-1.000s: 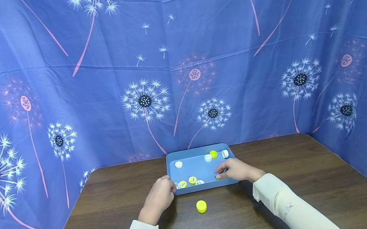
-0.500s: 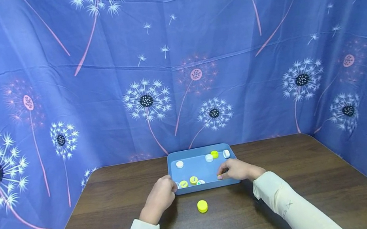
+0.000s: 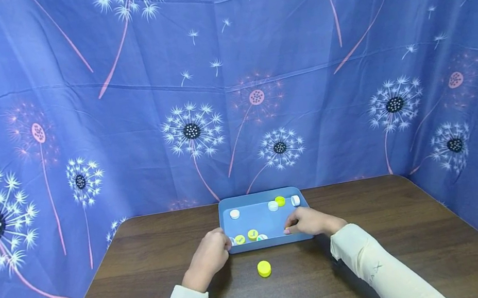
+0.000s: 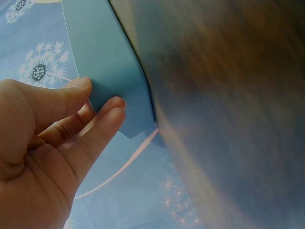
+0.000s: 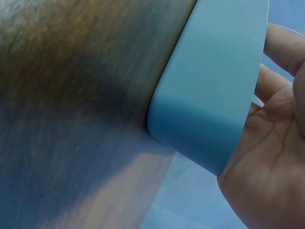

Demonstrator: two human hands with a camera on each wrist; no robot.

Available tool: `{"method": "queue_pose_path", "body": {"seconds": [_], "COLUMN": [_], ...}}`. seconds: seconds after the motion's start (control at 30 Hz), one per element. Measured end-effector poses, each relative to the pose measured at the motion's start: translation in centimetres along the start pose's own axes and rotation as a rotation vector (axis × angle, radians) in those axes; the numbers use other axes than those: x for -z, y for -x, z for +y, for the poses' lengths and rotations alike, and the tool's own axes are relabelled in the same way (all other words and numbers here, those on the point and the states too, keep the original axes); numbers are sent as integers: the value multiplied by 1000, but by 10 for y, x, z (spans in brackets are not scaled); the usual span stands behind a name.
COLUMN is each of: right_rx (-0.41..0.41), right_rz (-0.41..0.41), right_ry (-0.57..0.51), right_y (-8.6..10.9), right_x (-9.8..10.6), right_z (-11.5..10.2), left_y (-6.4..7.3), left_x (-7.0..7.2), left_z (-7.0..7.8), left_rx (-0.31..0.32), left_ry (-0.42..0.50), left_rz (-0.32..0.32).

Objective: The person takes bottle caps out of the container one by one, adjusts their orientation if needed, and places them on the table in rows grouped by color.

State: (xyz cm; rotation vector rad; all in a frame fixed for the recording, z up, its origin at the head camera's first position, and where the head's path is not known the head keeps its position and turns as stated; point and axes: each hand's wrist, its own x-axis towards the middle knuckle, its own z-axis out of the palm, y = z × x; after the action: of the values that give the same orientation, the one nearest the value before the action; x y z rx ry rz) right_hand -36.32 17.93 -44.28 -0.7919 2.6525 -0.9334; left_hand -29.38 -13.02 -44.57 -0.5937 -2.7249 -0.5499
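Note:
In the head view a shallow blue tray (image 3: pixel 270 242) stands on the table with several yellow and white bottle caps inside. My left hand (image 3: pixel 208 252) pinches the tray's front left corner; in the left wrist view its thumb and fingers (image 4: pixel 112 117) lie on the wall there. My right hand (image 3: pixel 309 221) reaches over the front right corner, thumb and fingers together inside the tray. A sliver of yellow shows at its fingertips, a cap mostly hidden by them. In the right wrist view the tray wall (image 5: pixel 205 86) hides these fingertips. A yellow cap (image 3: pixel 264 269) sits on the table before the tray.
Inside the tray, white caps (image 3: pixel 235 214) and a yellow cap (image 3: pixel 280 201) lie toward the back; yellow caps (image 3: pixel 253 234) and a white-and-green one (image 3: pixel 261 237) lie along the front wall. The brown wooden table (image 3: pixel 163 234) ends at a blue dandelion-print curtain (image 3: pixel 330 103).
The right thumb and fingers have drawn together over the cap at the tray's front right. My left hand keeps its place on the corner, and the view has shifted slightly.

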Motion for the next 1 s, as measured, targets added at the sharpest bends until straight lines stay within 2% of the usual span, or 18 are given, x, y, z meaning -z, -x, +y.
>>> {"method": "queue_pose_path", "body": {"seconds": [0.47, 0.57, 0.73, 1.0], "right_rx": [-6, 5, -23, -23], "right_rz": [19, 58, 138, 316], "right_ry": [22, 31, 17, -21], "right_y": [3, 3, 6, 13], "right_x": [1, 0, -2, -5], "right_z": [0, 0, 0, -5], "left_y": [1, 0, 0, -1], "left_x": [0, -1, -2, 0], "left_z": [0, 0, 0, 0], "left_rx": [7, 0, -6, -14], "left_ry": [-2, -3, -1, -11], "left_rz": [-12, -6, -3, 4]}}
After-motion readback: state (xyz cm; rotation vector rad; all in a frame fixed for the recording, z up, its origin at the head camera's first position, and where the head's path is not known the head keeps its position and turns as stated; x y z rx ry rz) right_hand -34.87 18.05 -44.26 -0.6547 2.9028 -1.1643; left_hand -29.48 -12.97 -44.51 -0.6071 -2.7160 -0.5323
